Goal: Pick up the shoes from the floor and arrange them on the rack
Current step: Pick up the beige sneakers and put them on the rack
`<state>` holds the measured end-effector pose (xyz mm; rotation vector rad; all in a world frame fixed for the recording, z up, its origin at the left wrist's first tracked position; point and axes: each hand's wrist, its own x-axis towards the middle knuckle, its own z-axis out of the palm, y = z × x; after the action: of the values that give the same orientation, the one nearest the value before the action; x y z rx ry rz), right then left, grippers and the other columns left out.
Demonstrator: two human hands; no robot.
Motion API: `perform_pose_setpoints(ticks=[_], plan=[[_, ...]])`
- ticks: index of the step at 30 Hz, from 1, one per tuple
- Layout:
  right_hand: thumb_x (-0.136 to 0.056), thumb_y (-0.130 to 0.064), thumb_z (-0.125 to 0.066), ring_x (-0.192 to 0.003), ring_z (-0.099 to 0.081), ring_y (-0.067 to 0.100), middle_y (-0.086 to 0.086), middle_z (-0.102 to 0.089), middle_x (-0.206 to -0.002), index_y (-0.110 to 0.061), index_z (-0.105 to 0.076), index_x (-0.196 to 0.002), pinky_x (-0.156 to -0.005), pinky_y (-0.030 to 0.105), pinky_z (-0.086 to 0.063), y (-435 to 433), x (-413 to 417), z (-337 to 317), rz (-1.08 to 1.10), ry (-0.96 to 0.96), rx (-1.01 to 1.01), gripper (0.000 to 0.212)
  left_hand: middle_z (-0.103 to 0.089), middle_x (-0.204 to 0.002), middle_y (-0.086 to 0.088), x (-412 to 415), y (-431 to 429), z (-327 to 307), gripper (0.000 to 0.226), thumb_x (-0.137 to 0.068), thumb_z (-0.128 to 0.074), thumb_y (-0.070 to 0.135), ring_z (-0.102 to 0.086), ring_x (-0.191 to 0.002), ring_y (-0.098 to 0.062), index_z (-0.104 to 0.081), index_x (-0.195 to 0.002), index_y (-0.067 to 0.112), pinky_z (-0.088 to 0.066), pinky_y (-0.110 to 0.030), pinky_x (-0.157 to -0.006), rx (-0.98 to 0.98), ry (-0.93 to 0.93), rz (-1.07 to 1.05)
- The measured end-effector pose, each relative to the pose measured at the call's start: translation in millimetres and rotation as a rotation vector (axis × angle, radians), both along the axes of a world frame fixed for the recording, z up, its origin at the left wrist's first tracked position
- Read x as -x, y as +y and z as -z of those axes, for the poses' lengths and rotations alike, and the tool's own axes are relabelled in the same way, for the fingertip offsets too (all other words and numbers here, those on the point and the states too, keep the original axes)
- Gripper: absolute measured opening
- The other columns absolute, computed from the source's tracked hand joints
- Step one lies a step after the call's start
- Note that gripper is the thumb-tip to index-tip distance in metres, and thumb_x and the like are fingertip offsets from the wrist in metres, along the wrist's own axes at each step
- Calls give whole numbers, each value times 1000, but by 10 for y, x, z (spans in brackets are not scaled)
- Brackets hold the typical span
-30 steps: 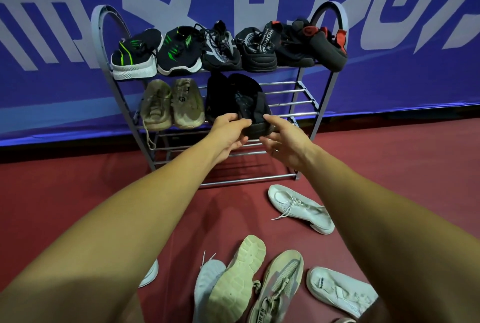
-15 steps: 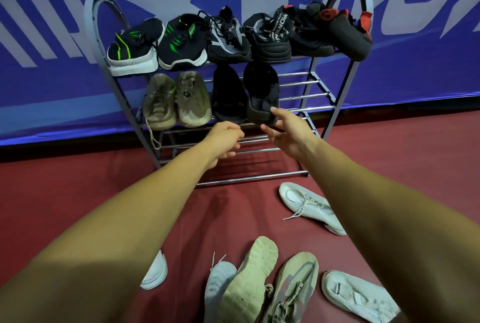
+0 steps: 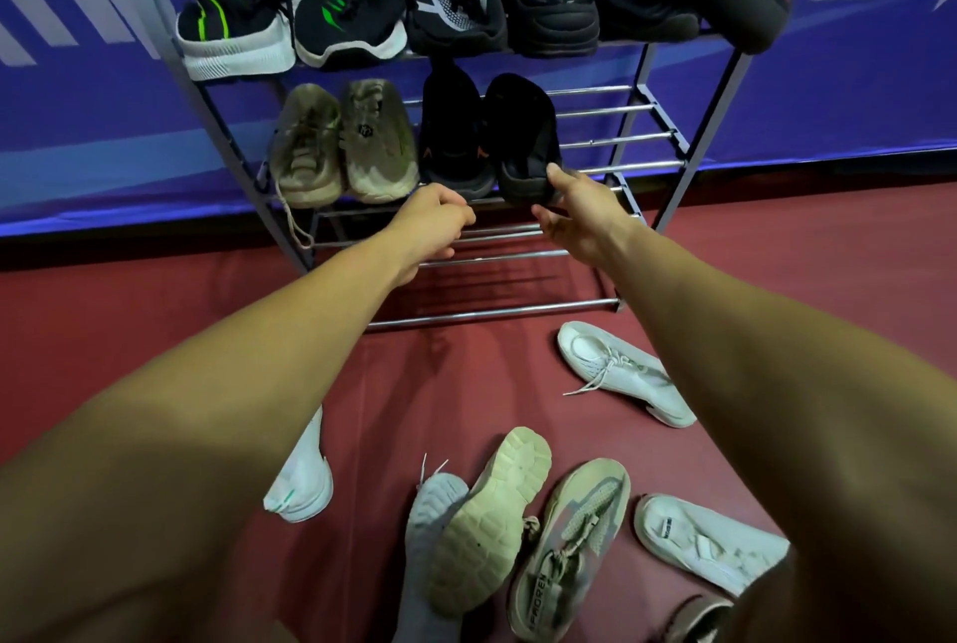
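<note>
A metal shoe rack (image 3: 616, 141) stands against the blue wall. Its top shelf holds several dark sneakers (image 3: 352, 5). On the middle shelf sit a beige pair (image 3: 342, 145) and a black pair: one black shoe (image 3: 453, 135) on the left, the other black shoe (image 3: 520, 135) beside it. My right hand (image 3: 577, 217) touches that second shoe's heel with the thumb, palm up and fingers relaxed below it. My left hand (image 3: 435, 225) hovers just below the shelf edge with curled fingers, holding nothing. Several pale shoes lie on the floor, among them a white lace-up (image 3: 621, 373) and a beige shoe (image 3: 492, 518) lying sole up.
The right half of the middle shelf and the lower bars (image 3: 497, 316) carry no shoes. More floor shoes: a grey-beige sneaker (image 3: 569, 549), a white slip-on (image 3: 709, 544), a white shoe (image 3: 305, 482) partly under my left arm. The floor is dark red mat.
The second black shoe now rests on the middle shelf beside its mate. My left hand let go and drew back below the shelf; my right hand loosened at the heel. The view moved closer.
</note>
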<state>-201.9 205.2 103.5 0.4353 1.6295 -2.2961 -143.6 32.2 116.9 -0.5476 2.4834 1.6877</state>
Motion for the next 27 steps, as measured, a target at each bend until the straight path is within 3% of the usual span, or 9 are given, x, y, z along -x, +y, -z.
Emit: perform_pose_setpoints(ticks=[6, 9, 13, 16, 23, 27], plan=[[-101, -27, -58, -68, -46, 19, 6, -63, -84, -7, -55, -122, -49, 18, -44, 38, -25, 51, 8, 42, 49, 30, -64, -119, -8, -17, 7, 29, 22, -90, -62, 19, -62, -112, -20, -58, -112, 20, -57, -42, -90, 33, 3, 14], [-99, -34, -60, -82, -58, 21, 9, -67, -95, -7, -54, -128, -46, 18, -40, 71, -69, 22, -18, 28, -1, 40, -65, -119, -11, -49, 23, 21, 26, -90, -62, 19, -64, -112, -22, -57, -115, 19, -56, -42, -88, 41, -5, 26], [-90, -43, -70, -88, -71, 18, 16, -62, -122, -10, -58, -125, -64, 24, -48, 133, -172, -9, -92, 6, -131, 49, -65, -113, -6, -135, 37, 22, 21, -90, -62, 20, -66, -99, -19, -58, -111, 21, -56, -36, -80, 54, -30, 80], [-91, -41, -69, -87, -67, 19, 17, -60, -122, -10, -51, -136, -60, 22, -47, 219, -277, -33, -135, 2, -198, 58, -65, -111, -4, -225, 43, 48, 18, -91, -62, 21, -66, -99, -18, -58, -108, 22, -56, -36, -81, 91, -63, 136], [-91, -41, -68, -74, -65, 15, 12, -62, -111, -12, -58, -127, -60, 21, -51, 288, -589, -13, -190, 7, -306, 48, -61, -106, -3, -444, 65, 87, 16, -92, -62, 23, -63, -92, -16, -57, -108, 21, -52, -29, -70, 206, -108, 247], [-92, -41, -68, -71, -63, 15, 10, -63, -105, -11, -58, -125, -62, 23, -49, 275, -846, 139, -227, -6, -333, 45, -62, -108, -5, -571, 152, 124, 16, -92, -61, 24, -62, -92, -17, -58, -107, 21, -52, -29, -72, 258, -123, 275]])
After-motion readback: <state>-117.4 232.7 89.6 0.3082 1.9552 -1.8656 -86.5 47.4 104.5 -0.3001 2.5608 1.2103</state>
